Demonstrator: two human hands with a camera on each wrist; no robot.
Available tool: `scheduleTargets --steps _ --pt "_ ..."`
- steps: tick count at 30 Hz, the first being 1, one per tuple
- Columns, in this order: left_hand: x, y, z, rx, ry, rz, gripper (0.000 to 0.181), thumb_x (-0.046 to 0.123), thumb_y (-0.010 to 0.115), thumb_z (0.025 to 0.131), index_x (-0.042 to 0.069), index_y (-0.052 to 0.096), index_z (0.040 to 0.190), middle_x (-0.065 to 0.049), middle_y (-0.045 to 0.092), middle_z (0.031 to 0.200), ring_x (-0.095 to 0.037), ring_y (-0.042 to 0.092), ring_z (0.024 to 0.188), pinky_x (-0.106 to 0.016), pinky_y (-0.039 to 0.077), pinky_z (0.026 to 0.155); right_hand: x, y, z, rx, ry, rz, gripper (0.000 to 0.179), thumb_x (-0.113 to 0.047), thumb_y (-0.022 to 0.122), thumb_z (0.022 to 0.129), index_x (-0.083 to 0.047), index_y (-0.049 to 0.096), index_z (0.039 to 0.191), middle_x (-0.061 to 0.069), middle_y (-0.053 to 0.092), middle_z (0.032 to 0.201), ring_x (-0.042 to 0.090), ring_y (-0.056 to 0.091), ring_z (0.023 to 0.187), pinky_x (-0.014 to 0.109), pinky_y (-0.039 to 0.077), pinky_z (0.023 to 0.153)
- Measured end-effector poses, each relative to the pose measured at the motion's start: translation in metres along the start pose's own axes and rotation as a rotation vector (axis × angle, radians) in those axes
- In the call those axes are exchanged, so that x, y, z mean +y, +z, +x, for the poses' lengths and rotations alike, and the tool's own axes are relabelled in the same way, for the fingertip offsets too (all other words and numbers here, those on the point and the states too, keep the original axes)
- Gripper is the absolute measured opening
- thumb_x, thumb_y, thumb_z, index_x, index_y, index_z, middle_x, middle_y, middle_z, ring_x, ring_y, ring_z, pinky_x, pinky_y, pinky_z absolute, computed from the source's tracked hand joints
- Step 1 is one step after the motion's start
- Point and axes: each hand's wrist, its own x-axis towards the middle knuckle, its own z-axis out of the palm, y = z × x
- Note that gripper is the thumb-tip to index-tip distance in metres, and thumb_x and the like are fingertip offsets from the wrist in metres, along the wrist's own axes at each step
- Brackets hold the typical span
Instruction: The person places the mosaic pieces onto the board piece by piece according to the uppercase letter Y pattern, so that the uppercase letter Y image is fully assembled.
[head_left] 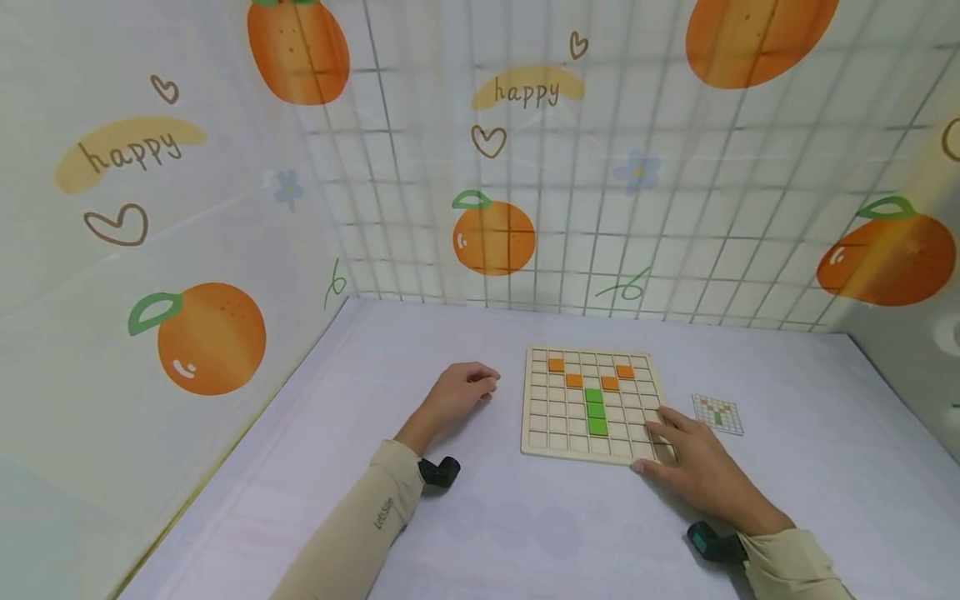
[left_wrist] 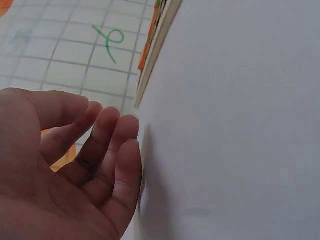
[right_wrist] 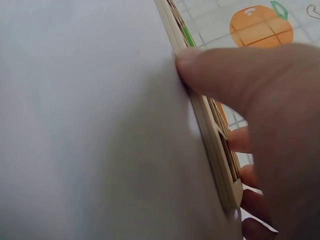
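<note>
A square wooden grid board (head_left: 547, 422) lies flat on the table. Several orange tiles (head_left: 573, 381) form two slanting arms on it, above a column of three green tiles (head_left: 596, 410). At the board's near right corner is my right hand (head_left: 701, 467), its thumb (right_wrist: 210, 67) against the near edge and its fingers at the right side, holding the corner. My left hand (head_left: 459, 393) rests on the table left of the board, apart from it. Its fingers (left_wrist: 127, 172) curl loosely around nothing.
A small card (head_left: 717, 414) with a similar orange and green grid pattern lies right of the board. White table cloth (head_left: 480, 533) stretches all around. Printed curtains with oranges (head_left: 493, 238) hang behind and at both sides.
</note>
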Motion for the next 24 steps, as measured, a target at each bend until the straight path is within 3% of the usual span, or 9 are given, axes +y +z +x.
scheduleTargets --steps 6,13,17,24 --pt "-0.005 -0.012 -0.004 0.013 0.013 0.036 0.023 0.02 0.063 0.099 0.008 0.073 0.116 0.0 0.069 0.106 -0.014 0.065 0.09 -0.032 0.053 0.083 -0.002 0.001 0.002 0.011 -0.012 -0.002 0.072 -0.046 0.079 0.083 0.003 0.061 0.133 0.031 0.042 0.147 0.055 0.038 0.131 0.068 0.032 0.101" --pt "-0.01 -0.021 -0.014 0.034 0.041 0.15 0.022 0.023 0.062 0.099 0.013 0.074 0.115 0.003 0.07 0.094 -0.014 0.062 0.087 -0.036 0.05 0.082 -0.003 0.0 0.003 0.002 -0.024 -0.012 0.075 -0.052 0.077 0.083 0.002 0.062 0.133 0.03 0.044 0.146 0.055 0.04 0.129 0.068 0.034 0.1" --pt "-0.011 -0.024 -0.017 0.046 0.043 0.188 0.021 0.025 0.062 0.099 0.016 0.074 0.115 0.006 0.069 0.096 -0.014 0.061 0.089 -0.036 0.05 0.082 0.001 -0.006 0.0 -0.013 -0.008 0.006 0.075 -0.056 0.073 0.086 0.002 0.061 0.133 0.029 0.044 0.146 0.054 0.04 0.13 0.069 0.034 0.1" --pt "-0.011 -0.03 -0.025 0.079 0.084 0.262 0.02 0.022 0.062 0.1 0.015 0.074 0.114 0.006 0.069 0.104 -0.014 0.06 0.094 -0.037 0.05 0.084 0.007 -0.019 -0.004 -0.036 0.056 0.048 0.066 -0.046 0.07 0.092 0.003 0.059 0.135 0.029 0.045 0.145 0.053 0.038 0.132 0.07 0.033 0.1"
